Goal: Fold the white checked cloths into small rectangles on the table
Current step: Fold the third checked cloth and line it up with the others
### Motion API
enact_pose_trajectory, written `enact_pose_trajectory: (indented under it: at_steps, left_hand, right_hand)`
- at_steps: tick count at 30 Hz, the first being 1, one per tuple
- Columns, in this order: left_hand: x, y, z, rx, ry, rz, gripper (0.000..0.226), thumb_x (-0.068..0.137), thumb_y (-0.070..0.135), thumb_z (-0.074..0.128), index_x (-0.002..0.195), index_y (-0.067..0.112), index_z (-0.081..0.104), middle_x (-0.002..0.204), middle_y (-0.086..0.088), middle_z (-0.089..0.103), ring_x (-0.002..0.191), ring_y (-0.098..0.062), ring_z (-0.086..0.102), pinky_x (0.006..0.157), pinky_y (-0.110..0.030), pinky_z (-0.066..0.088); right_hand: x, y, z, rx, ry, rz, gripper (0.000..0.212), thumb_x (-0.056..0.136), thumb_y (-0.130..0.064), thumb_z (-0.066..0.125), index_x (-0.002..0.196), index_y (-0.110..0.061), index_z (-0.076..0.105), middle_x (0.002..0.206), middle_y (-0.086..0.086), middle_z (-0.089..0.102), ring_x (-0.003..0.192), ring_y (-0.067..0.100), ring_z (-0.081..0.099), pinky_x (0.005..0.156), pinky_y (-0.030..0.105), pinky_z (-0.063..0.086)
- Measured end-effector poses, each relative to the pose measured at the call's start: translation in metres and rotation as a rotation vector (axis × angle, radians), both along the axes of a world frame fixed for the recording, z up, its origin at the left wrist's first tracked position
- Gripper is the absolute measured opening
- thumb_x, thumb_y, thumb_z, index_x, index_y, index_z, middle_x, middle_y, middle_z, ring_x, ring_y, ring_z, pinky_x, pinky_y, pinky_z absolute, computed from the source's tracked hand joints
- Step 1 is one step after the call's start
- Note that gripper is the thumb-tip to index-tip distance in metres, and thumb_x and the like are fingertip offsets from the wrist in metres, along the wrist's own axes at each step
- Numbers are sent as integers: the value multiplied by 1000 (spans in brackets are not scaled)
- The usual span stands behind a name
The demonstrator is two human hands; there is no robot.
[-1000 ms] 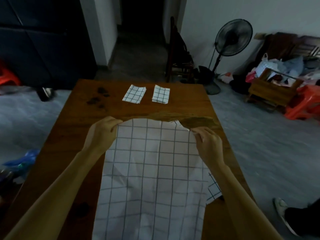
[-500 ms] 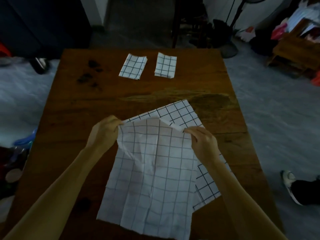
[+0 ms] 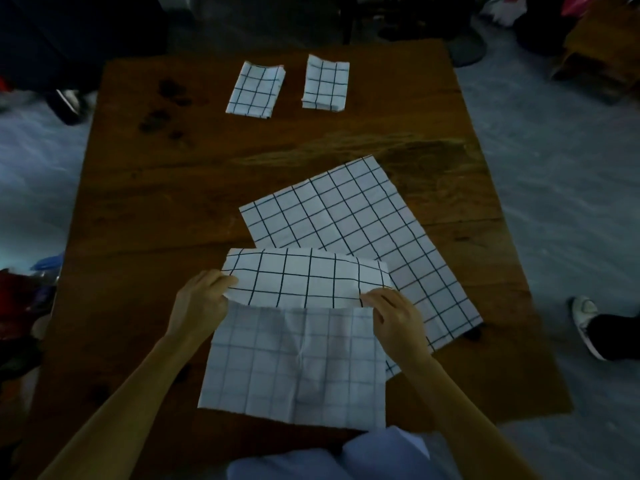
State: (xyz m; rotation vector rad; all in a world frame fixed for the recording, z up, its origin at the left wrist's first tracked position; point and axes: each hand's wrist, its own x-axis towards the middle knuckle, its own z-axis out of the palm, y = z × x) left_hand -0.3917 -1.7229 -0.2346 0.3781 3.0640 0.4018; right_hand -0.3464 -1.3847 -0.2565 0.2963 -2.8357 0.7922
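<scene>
Since a second ago we have lowered the checked cloth (image 3: 298, 362) onto the worktop (image 3: 145, 216); our left hand (image 3: 199, 303) and right hand (image 3: 394, 318) have drawn its far edge toward us, exposing the second cloth (image 3: 353, 220) beneath.

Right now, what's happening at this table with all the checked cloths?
A person is folding white checked cloths on a wooden table. The left hand and right hand each pinch a corner of the cloth being folded, bringing its far edge over toward the near side. A second unfolded cloth lies flat, partly underneath it. Two folded cloths, the left one and the right one, sit side by side at the far end.
</scene>
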Motion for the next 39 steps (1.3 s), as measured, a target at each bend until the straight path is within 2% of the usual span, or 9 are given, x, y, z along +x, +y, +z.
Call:
enact_pose_trajectory:
  at_steps: [3, 10, 17, 23, 25, 27, 30, 35, 39]
  left_hand:
    - [16, -10, -4, -24, 35, -64, 37, 59, -14, 75, 92, 3, 70, 89, -11, 68, 79, -25, 64, 66, -31, 51]
    - [57, -36, -7, 73, -63, -119, 25, 60, -6, 75, 79, 8, 67, 79, -4, 62, 74, -19, 56, 65, -25, 42]
    - [94, -42, 3, -9, -493, -179, 25, 74, 8, 64, 68, 26, 48, 78, 10, 49, 73, -6, 48, 60, -16, 38]
    - [82, -31, 19, -194, -903, -287, 5, 84, 21, 56, 85, 25, 60, 88, 4, 61, 80, -8, 57, 73, -25, 51]
    - [66, -25, 29, -192, -830, -227, 9, 87, 24, 55, 95, 24, 60, 94, 2, 61, 85, -9, 57, 78, -29, 51]
    - [52, -15, 35, -104, -563, -134, 14, 89, 25, 55, 102, 22, 59, 99, 1, 60, 85, -10, 55, 74, -27, 48]
    - [45, 12, 28, 87, -268, -91, 33, 93, 26, 50, 125, 19, 50, 117, -4, 54, 95, -14, 53, 78, -30, 47]
    - [58, 56, -24, -17, -307, -142, 60, 97, 42, 38, 148, 19, 17, 153, -16, 17, 138, -32, 24, 110, -45, 25]
    - [70, 49, -61, -127, -369, -181, 71, 94, 58, 26, 150, 23, 0, 157, -15, -9, 144, -32, -4, 115, -47, 3]
  right_hand:
    - [26, -17, 3, 44, -58, 22, 30, 86, -8, 45, 99, -6, 71, 94, 6, 69, 84, 18, 64, 73, 27, 56]
    - [94, -48, 2, 86, -8, -65, 31, 81, -6, 46, 99, -6, 72, 90, 5, 68, 83, 18, 58, 71, 27, 51]
    - [146, -61, -8, 99, -60, -104, 37, 60, 7, 55, 89, -6, 73, 83, 5, 68, 75, 24, 62, 70, 33, 52]
    - [162, -61, 0, 167, -448, -98, 36, 67, -2, 54, 95, -16, 73, 92, -1, 71, 84, 20, 64, 77, 32, 47]
    - [159, -60, 7, 187, -583, -86, 38, 69, -4, 57, 102, -17, 72, 100, -2, 71, 93, 18, 63, 83, 32, 49]
    - [149, -60, 15, 137, -636, -96, 39, 72, -4, 57, 105, -17, 71, 104, -2, 70, 95, 15, 63, 82, 30, 51]
    - [124, -71, 24, 54, -538, -121, 29, 86, -8, 54, 110, -16, 68, 110, 0, 69, 96, 12, 63, 81, 26, 52]
    - [64, -93, 18, 8, -246, -208, 27, 93, -18, 53, 117, -11, 61, 114, 5, 62, 109, 18, 52, 91, 30, 45]
    - [38, -87, -4, 141, -350, -251, 42, 97, -28, 47, 135, -11, 47, 139, 10, 47, 135, 27, 33, 111, 42, 28]
